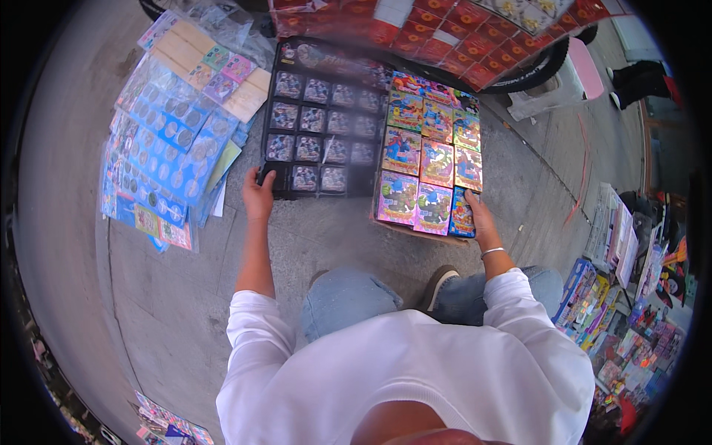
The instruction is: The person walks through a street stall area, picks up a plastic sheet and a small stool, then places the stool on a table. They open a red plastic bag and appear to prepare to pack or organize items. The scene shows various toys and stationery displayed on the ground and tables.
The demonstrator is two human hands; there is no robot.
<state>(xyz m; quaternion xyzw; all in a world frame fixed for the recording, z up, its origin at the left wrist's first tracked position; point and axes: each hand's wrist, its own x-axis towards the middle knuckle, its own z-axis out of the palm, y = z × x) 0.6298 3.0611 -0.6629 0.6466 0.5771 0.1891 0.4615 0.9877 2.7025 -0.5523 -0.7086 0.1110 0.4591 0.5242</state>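
My left hand (260, 192) grips the lower left corner of a black display tray (325, 189), thumb on top. Rows of small square picture packs (307, 149) sit in its compartments, and one compartment beside my thumb is bare. At the right, my right hand (483, 218) holds the near right corner of a shallow cardboard carton (420, 232). My thumb lies against a blue card box (461, 214) in that corner; the fingers underneath are hidden. Shiny pink, gold and multicoloured card boxes (436, 161) fill the rest of the carton, which stands against the tray.
Blue sheets of round discs (172, 147) are piled on the pavement at the left. Behind the tray is a rack of red packets (428, 33) with a black tyre (534, 75). Toys and stationery (623, 345) crowd the right side. A person's legs (639, 80) show far right.
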